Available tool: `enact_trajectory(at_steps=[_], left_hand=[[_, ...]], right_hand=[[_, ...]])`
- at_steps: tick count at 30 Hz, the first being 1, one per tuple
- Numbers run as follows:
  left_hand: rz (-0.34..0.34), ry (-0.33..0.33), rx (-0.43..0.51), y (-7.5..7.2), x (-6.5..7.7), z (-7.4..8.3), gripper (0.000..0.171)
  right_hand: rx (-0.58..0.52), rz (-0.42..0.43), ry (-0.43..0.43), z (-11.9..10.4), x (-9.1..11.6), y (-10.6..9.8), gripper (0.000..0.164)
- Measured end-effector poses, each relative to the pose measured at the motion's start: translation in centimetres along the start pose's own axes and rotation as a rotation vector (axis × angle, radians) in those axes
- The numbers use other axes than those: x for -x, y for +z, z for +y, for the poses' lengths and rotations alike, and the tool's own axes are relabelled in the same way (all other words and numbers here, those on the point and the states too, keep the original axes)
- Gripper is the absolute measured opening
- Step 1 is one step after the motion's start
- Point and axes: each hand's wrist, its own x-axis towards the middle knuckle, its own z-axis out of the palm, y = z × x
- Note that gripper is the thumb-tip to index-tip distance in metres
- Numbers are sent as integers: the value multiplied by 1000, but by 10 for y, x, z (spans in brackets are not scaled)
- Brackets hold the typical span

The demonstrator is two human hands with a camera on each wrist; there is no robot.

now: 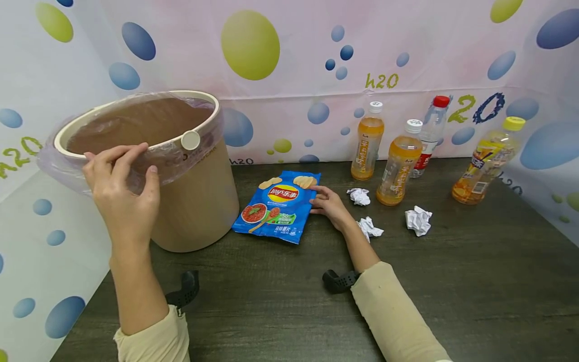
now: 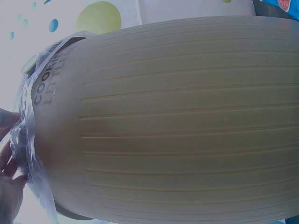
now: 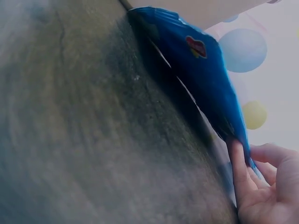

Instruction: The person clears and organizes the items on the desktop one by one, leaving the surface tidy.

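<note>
A tall beige trash bin (image 1: 199, 201), lined with a thin clear plastic bag (image 1: 174, 168), stands at the left. At its near rim my left hand (image 1: 124, 193) holds on, fingers over the edge and thumb outside against the liner. The left wrist view catches part of that hand (image 2: 9, 172) beside the bin's ribbed wall (image 2: 187, 116). Right of the bin lies a blue chip bag (image 1: 271, 226). My right hand (image 1: 332, 206) pinches its right edge. In the right wrist view the bag (image 3: 205, 79) is tilted, one side raised off the table, between thumb and fingers (image 3: 239, 172).
Crumpled white paper balls lie right of my right hand, one (image 1: 359, 196) behind it, another (image 1: 370, 228) by the wrist, a third (image 1: 418, 221) farther right. Behind them stand orange drink bottles (image 1: 398, 171), a red-capped clear bottle (image 1: 434, 125) and a yellow-capped bottle (image 1: 486, 163). A patterned curtain (image 1: 298, 60) backs the table.
</note>
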Motion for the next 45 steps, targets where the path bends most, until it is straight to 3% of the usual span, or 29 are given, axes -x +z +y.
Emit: enact_trajectory(at_steps=[6,18,23,34,45], left_hand=[[-2,-2,-1,-1,0,0,26],[1,-1,-1,0,0,0,26],[2,-1,4,0,-1,0,25],[1,-1,3,0,0,-1,26],[1,1,4,-1,0,0,26]], right_hand=[[20,-3,28,-2,0,-2,58],[32,7,61,-9,3,-4,61],[16,18,37,-16,6,-9,62],[-101,133,0,-36,13,-21,62],[-94,138,-110,-62,23,-20,62]])
